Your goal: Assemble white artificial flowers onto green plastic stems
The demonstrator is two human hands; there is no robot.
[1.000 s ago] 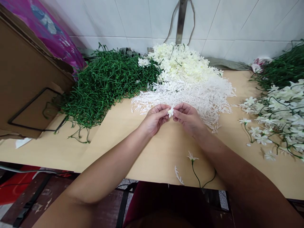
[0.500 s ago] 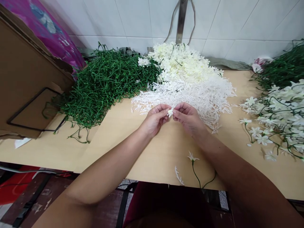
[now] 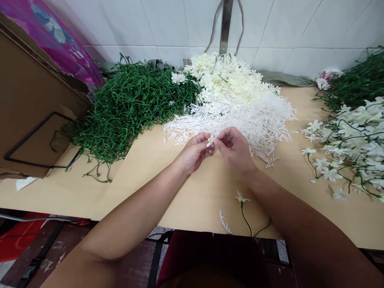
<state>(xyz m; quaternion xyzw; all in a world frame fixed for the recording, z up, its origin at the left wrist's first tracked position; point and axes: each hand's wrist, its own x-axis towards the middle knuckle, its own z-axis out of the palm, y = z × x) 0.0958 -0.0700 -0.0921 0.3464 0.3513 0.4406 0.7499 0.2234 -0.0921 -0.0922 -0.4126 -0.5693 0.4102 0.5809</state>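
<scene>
My left hand and my right hand meet above the wooden table, fingertips pinched together on one small white flower head. Both hands are closed on it. Just behind them lies a heap of white plastic stamen sprigs, and behind that a pile of cream flower heads. A single stem with a white flower and a loose white sprig lie near the table's front edge, below my right wrist.
A big mound of green plastic stems fills the left back of the table. Finished flowers on green stems lie at the right, more green stems behind them. A cardboard box stands at the left; a tiled wall is behind.
Both hands have shifted slightly left with the flower head still pinched between them; the view has drifted a little. Nothing else has moved.
</scene>
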